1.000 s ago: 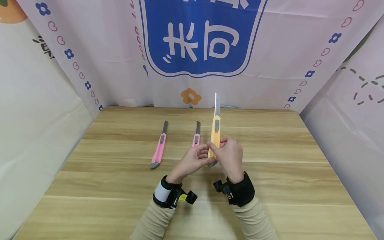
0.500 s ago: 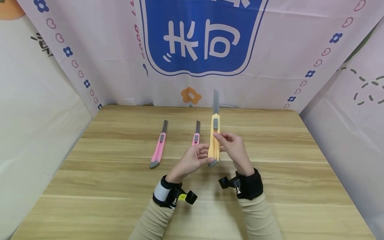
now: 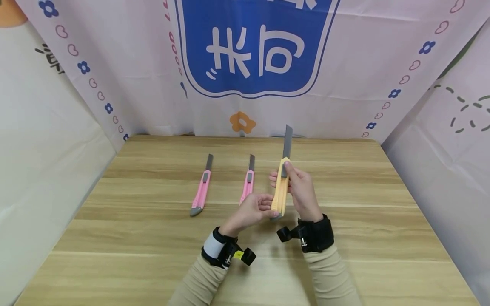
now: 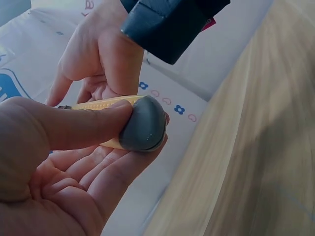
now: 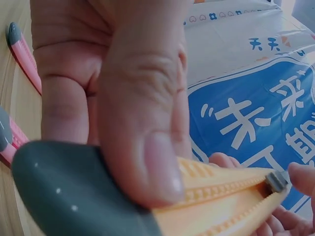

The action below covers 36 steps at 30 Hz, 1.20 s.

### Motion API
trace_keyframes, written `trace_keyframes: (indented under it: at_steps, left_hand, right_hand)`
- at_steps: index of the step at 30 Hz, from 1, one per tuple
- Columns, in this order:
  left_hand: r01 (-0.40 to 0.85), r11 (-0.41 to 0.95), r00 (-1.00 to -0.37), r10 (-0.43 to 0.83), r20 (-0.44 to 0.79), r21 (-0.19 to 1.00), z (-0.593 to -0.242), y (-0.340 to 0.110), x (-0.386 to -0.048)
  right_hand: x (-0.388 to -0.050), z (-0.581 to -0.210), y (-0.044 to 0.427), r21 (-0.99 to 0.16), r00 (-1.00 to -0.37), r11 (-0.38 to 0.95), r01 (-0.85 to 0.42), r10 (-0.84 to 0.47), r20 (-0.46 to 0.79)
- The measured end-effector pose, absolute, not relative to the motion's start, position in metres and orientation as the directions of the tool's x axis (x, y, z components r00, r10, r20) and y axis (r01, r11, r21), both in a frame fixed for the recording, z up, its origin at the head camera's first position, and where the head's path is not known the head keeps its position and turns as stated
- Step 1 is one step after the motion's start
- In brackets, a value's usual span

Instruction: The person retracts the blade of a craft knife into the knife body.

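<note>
A yellow utility knife [image 3: 280, 193] is held above the table in both hands, its long grey blade [image 3: 287, 142] extended toward the back curtain. My left hand [image 3: 249, 213] pinches the handle near its dark grey end cap [image 4: 142, 125], thumb on top and fingers beneath. My right hand [image 3: 303, 192] grips the handle higher up; its thumb is on the grey slider [image 5: 276, 182], and its fingertips show on the far side. To the left lie two pink utility knives with blades out: one whole pink knife [image 3: 201, 191], and another pink knife [image 3: 248, 185] whose lower end is hidden behind my left hand.
The wooden table [image 3: 134, 246] runs up to a printed curtain [image 3: 344, 110] at the back. White cloth walls [image 3: 49, 148] stand along both sides. A black wrist strap with a camera mount [image 3: 311, 233] sticks out below each hand.
My right thumb has moved up from the lower handle onto the slider, and the fingers have shifted behind the handle. The yellow knife has come lower and tilted slightly right. Pink knives stay put.
</note>
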State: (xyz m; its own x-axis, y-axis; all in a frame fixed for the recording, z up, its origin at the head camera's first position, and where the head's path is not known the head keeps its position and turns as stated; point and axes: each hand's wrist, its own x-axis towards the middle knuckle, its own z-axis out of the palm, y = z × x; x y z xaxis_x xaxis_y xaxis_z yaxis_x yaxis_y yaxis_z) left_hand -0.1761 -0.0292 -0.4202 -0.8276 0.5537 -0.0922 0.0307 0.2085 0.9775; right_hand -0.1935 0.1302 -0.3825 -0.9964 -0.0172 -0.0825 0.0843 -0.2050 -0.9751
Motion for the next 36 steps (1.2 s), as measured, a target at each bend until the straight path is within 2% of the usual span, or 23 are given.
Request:
trace_keyframes:
  at_steps: [8, 17, 29, 36]
  left_hand:
    - [0.035, 0.21, -0.82, 0.564, -0.092, 0.977, -0.4187, -0.0262, -0.1736]
    - [0.005, 0.209, -0.813, 0.57, -0.118, 0.978, -0.4183, -0.026, -0.1722]
    - [-0.024, 0.225, -0.806, 0.572, -0.153, 0.974, -0.4172, -0.0256, -0.1711]
    - [-0.006, 0.212, -0.798, 0.588, -0.133, 0.977, -0.4163, -0.026, -0.171]
  right_hand:
    - [-0.1925, -0.384, 0.124, -0.964, -0.992, -0.267, 0.002, 0.118, -0.035]
    - [-0.1932, -0.3859, 0.1225, -0.956, -0.992, -0.285, -0.07, 0.123, 0.036]
    - [-0.1941, -0.3897, 0.1228, -0.956, -0.99, -0.286, -0.071, 0.139, 0.032]
    - [-0.1938, -0.3901, 0.123, -0.961, -0.991, -0.264, -0.08, 0.129, 0.047]
